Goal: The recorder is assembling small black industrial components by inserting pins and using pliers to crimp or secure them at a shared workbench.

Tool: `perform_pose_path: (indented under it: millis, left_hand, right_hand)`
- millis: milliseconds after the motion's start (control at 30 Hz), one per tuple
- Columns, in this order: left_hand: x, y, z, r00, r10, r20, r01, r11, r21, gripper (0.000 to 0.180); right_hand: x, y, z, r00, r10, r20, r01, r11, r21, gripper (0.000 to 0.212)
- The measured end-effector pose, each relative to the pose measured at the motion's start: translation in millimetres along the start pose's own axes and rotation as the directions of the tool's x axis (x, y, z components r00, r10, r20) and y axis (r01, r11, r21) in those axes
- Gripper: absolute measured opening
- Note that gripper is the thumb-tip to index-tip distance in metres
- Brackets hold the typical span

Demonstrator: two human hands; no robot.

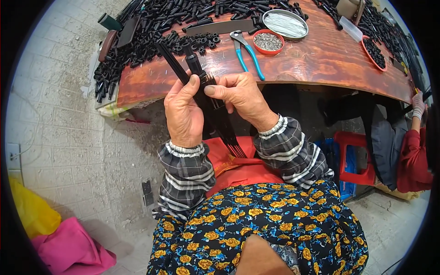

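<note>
Left hand (183, 110): your grip is closed on the black bundle of slim, straight rods (207, 104) with a cylindrical hub (193, 62)
Right hand (243, 96): your thumb-and-finger grip pinches the bundle of rods beside the hub
Bundle position: tilted between your hands, lower ends over the red cloth (256, 173)
Brown wooden bench (316, 68): blue-handled metal pliers (250, 54) lie near the round red bowl (270, 53) of silvery parts

A yellow bundle (31, 208) and a pink cloth (73, 247) lie below and left of the fingers (222, 93), a red stool (358, 178) below and right.
</note>
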State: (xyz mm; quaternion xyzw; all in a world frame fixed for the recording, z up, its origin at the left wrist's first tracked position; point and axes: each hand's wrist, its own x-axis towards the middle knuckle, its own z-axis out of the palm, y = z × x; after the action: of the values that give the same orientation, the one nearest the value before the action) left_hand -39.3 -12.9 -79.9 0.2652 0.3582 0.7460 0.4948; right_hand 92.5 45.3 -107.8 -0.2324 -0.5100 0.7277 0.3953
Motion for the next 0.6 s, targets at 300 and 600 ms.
perform_pose_path:
  millis: [300,600]
  left_hand:
    - [-17.1,2.5,12.7,0.993,0.118,-0.027,-0.111,0.975,0.192,0.022]
    - [-16.0,7.3,15.9,0.959,0.217,-0.180,-0.175,0.958,0.226,0.015]
  right_hand:
    - [-0.6,-0.7,4.0,0.997,0.040,0.063,-0.042,0.999,0.030,0.025]
    - [-10.4,-4.2,28.3,0.999,-0.039,-0.033,0.035,0.993,-0.113,0.025]
